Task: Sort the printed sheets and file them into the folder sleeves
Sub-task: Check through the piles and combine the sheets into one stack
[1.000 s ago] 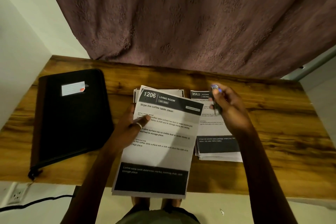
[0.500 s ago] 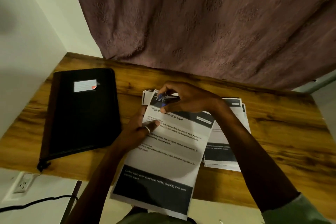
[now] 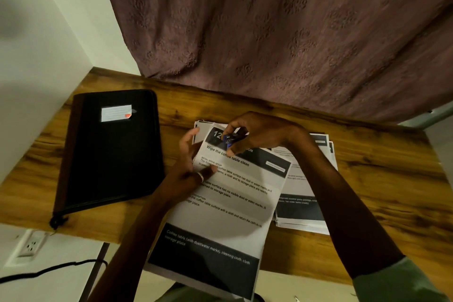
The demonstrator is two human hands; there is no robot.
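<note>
Sorting step, by the look of it: clipping one sorted batch together, or unclipping it; cannot tell which. Filing not yet begun.

Nearest, stack (image 3: 215, 223) headed "Wipe the coffee table clean", tilted, lower end hanging out past the near edge of the desk (image 3: 380, 179). Held at its left edge by the left hand (image 3: 188, 171): thumb pressed on the top page, other fingers (image 3: 187, 140) loosely spread, running up beside that edge toward the top left corner. Underside of the grip hidden.

Further up, at the top of the stack, right hand (image 3: 264, 135) reaching across from the right, fingers (image 3: 234, 127) curled and pinching a small blue-and-dark clip (image 3: 229, 141). Clip touching the dark header band, just right of the printed number; biting the paper or merely resting on it, too blurred to say.

Right of the stack, partly under the right forearm, second pile (image 3: 304, 216) flat on the desk. To the left, well apart from both hands, folder (image 3: 110, 154) closed, white label on its cover. Behind everything, curtain (image 3: 269, 32).

Next move, as a guess: seat or free the clip squarely at the top edge, keeping the left grip firm to hold the pages aligned; then set the stack down, reach left and open the folder to get at the sleeves.
</note>
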